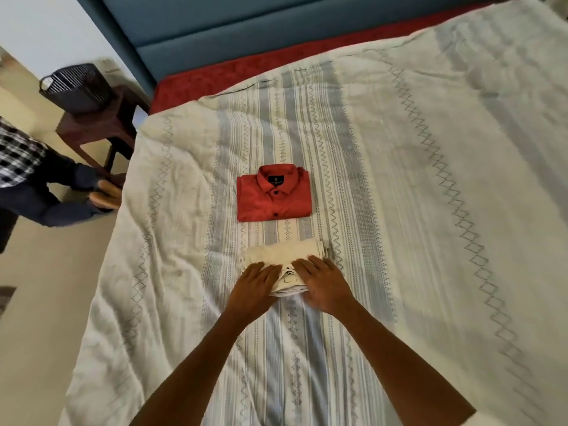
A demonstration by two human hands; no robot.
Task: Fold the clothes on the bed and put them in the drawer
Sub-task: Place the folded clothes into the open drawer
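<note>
The left hand (256,285) lay flat with straight fingers on the near left part of a folded cream garment (284,262), and the right hand (322,282) lay just as flat on its near right part; neither grip was curled round the cloth, both simply pressed down on it with spread fingers. Between the two hands a small stitched label or pocket detail showed on the cloth, too blurred to read. The cream garment sat as a compact rectangle on the bedspread (415,179), its layered edges showing at the near side below the palms. Just beyond it, apart from it, lay a red shirt (274,198), folded square with its collar up and toward the headboard, dark buttons down the front. Both pieces lay on the grey-striped middle band of the pale bedspread, which carried zigzag and diamond patterns. A red sheet (233,72) showed at the head of the bed, under a blue padded headboard (246,29). At the left, beside the bed, stood a dark wooden stool (98,127) with a black ribbed bin (73,86) on it, and another person's legs in dark trousers with bare feet (106,195) reached in from the left edge.
</note>
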